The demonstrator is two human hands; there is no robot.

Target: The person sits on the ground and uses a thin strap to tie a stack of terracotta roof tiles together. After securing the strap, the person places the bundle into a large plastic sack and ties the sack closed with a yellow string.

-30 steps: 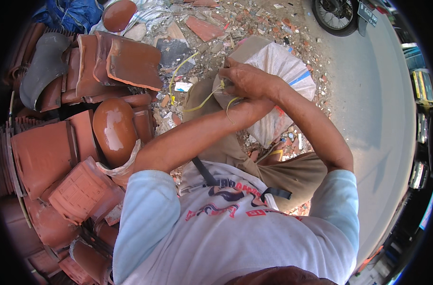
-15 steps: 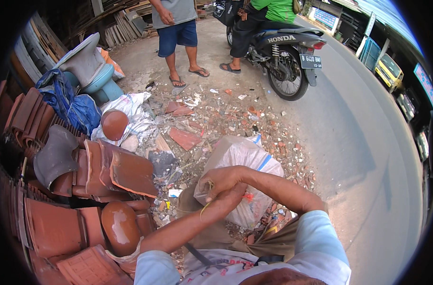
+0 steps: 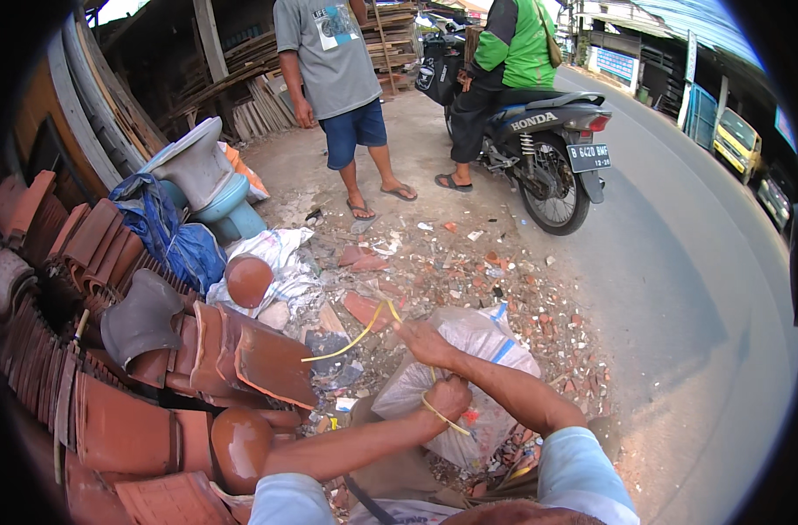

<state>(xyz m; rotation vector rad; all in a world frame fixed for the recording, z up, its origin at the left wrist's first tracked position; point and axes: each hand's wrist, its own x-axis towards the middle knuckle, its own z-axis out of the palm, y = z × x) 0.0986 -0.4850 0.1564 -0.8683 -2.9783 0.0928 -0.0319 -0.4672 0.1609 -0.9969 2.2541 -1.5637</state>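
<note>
A whitish translucent sack (image 3: 491, 337) with a blue stripe stands in front of me. Over its near left side, my left hand (image 3: 451, 396) is closed in a fist round a yellow plastic strap (image 3: 346, 343). One loop of the strap hangs below that fist. Farther out, my right hand (image 3: 427, 341) pinches the same strap, whose free end curves away to the left past the fingertips. A short stretch of strap runs between the two hands. Something red shows on the sack beside my left hand.
Stacked clay roof tiles (image 3: 123, 420) crowd the left, with a grey ridge tile (image 3: 141, 319) among them. A blue tarp (image 3: 167, 232) and a toilet bowl (image 3: 219, 206) stand behind. Rubble covers the ground. A person (image 3: 338, 79) stands ahead; another sits on a motorbike (image 3: 547, 166) beside the road.
My hands, crossed close together before, have moved apart, the right one going farther out. The yellow strap now shows as a long curve. The view has tilted up.
</note>
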